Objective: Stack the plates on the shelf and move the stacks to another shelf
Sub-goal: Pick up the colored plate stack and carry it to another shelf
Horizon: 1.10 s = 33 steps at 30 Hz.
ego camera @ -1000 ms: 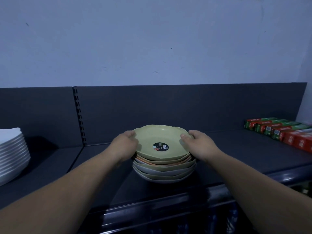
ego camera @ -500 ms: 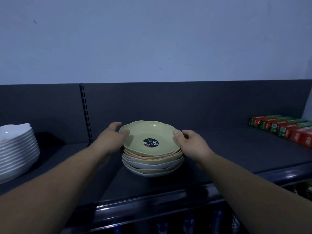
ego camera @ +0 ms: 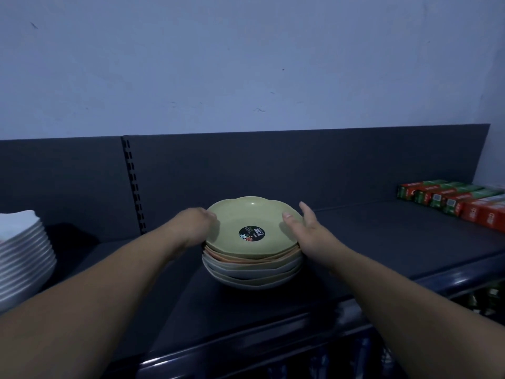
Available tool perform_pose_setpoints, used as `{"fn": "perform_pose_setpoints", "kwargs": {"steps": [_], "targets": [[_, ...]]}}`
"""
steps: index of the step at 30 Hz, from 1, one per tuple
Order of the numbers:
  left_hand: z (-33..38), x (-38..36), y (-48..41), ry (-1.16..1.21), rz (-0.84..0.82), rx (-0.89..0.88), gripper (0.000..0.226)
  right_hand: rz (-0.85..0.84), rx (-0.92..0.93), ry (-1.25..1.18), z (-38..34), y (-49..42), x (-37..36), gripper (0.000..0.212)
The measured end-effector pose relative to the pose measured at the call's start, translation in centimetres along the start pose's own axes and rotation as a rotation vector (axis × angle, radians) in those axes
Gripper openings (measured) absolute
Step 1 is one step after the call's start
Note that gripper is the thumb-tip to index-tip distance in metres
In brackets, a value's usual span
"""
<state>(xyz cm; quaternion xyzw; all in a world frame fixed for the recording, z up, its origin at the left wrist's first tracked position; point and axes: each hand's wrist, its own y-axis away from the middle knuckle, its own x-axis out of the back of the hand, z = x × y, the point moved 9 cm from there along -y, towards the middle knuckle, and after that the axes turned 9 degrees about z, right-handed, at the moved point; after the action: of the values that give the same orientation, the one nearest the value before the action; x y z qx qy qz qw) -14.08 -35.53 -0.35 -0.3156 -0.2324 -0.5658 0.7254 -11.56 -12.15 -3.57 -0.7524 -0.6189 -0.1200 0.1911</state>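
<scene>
Pile of white plates point(ego camera: 24, 255) at left edge of shelf point(ego camera: 382, 242); left hand point(ego camera: 194, 228) blurred against left rim of coloured plate stack point(ego camera: 251, 266) mid-shelf, grip impossible to tell; right hand point(ego camera: 304, 232) open, thumb on right rim; red-green boxes point(ego camera: 451, 201) far right

light: dim, a bluish cast was seen everywhere | glare: a small highlight was noted on the top plate point(ego camera: 246, 217), pale streaks on the front rail of the shelf point(ego camera: 382, 242) | shadow: a dark patch was cast right of the white plates point(ego camera: 24, 258) | blur: the left hand point(ego camera: 195, 224) was smeared | edges: lines were bent, grain was seen
</scene>
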Motion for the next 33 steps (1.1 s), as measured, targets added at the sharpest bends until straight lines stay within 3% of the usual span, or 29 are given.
{"fn": "perform_pose_setpoints", "kwargs": {"steps": [3, 5, 7, 10, 13, 20, 25, 28, 33], "targets": [[-0.5, 1.0, -0.4, -0.06, 0.06, -0.004, 0.022, 0.007, 0.009, 0.041, -0.2, -0.3, 0.2, 0.072], [-0.5, 1.3, -0.6, 0.019, 0.084, 0.003, 0.023, 0.077, 0.023, 0.073, -0.5, -0.2, 0.8, 0.069], [0.0, 0.6, -0.7, 0.085, 0.033, -0.011, 0.04, 0.149, 0.039, 0.124, -0.7, 0.0, 1.5, 0.068], [1.3, -0.6, -0.9, 0.001, -0.062, -0.068, 0.057, 0.124, 0.085, 0.211, -1.1, 0.4, 1.1, 0.073], [1.7, -1.3, -0.9, -0.145, -0.094, -0.092, 0.052, 0.052, 0.085, 0.186, -1.4, 0.5, 0.4, 0.085], [2.0, -1.8, -0.5, -0.293, -0.076, -0.1, 0.05, 0.062, 0.094, 0.127, -0.9, -0.1, 0.0, 0.085], [1.7, -1.4, 0.2, -0.19, 0.008, -0.088, 0.055, 0.053, 0.139, 0.151, -1.0, 0.0, 0.1, 0.081], [1.5, -0.7, 0.9, -0.046, 0.057, -0.11, 0.069, 0.062, 0.202, 0.176, -1.2, 0.4, 0.4, 0.079], [1.7, -1.0, 2.7, -0.038, -0.014, -0.145, 0.092, -0.07, 0.276, 0.273, -1.5, 1.1, -0.2, 0.109]]}}
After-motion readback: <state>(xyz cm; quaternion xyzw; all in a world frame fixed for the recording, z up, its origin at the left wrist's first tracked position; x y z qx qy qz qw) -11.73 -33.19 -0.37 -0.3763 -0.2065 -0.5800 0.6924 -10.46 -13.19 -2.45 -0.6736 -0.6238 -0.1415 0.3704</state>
